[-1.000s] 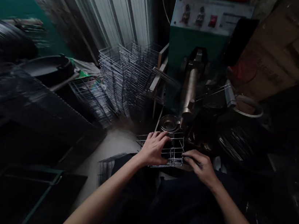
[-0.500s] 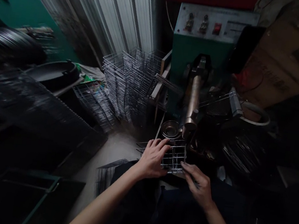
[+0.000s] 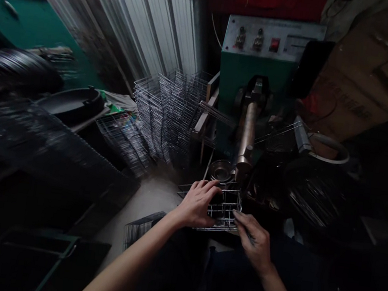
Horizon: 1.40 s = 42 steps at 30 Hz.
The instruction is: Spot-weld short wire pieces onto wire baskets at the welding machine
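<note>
A wire rack [image 3: 224, 210] lies in front of me, below the copper-coloured arm [image 3: 247, 136] of a green machine [image 3: 236, 65]. My left hand [image 3: 199, 205] grips the rack's left part, its fingers bent over the wires. At the rack's right edge is my right hand [image 3: 253, 239], thumb and fingers pinched together on a wire there. A small round metal dish [image 3: 221, 170] sits just beyond the rack, beside the tip of the machine's arm.
Tall stacks of wire racks [image 3: 162, 112] stand left of the machine. A dark pan [image 3: 73, 102] lies further left. Cardboard boxes [image 3: 366, 82] are at the right, near a metal ring [image 3: 329, 149]. More wire pieces [image 3: 138, 228] stand beside my left forearm.
The view has tilted slightly, so the machine and stacks sit lower in the picture. Both hands keep their hold on the rack, which shows slightly more of its near edge.
</note>
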Each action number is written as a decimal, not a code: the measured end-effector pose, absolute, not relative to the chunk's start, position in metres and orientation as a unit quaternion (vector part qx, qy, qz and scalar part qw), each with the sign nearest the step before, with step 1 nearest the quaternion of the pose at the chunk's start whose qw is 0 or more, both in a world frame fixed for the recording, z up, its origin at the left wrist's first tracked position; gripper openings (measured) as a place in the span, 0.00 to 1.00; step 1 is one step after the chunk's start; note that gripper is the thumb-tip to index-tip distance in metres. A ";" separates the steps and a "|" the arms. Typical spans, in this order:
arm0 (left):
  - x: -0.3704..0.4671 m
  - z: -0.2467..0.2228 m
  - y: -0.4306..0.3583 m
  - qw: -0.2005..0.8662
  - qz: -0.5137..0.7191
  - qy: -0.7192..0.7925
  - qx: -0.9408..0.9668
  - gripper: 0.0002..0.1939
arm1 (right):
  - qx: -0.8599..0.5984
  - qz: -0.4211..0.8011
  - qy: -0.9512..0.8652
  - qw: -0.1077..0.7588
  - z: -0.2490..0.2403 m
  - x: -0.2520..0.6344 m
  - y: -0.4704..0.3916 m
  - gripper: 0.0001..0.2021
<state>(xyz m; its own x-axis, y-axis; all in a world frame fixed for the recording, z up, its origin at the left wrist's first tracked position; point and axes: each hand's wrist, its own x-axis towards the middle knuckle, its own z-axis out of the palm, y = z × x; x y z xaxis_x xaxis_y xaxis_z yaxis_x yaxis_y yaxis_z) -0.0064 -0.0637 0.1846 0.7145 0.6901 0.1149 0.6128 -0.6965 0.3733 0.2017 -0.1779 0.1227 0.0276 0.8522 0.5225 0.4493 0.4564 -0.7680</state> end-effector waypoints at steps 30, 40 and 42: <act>0.000 0.194 -0.033 0.136 0.105 0.351 0.921 0.39 | -0.514 0.230 -0.602 0.567 0.132 0.197 -0.152 0.14; 0.010 0.202 0.005 0.125 0.082 0.347 0.926 0.39 | -0.537 0.185 -0.600 0.564 0.133 0.203 -0.116 0.11; 0.009 0.201 0.008 0.125 0.082 0.343 0.927 0.39 | -0.534 0.191 -0.597 0.567 0.135 0.202 -0.115 0.10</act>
<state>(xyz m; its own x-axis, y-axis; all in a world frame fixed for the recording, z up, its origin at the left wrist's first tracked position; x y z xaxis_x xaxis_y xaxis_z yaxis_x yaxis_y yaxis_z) 0.0094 0.0083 0.2014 0.7515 0.6564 0.0668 0.6153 -0.7338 0.2880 0.2022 -0.1148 0.1347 0.2147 0.8543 0.4734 0.4216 0.3561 -0.8339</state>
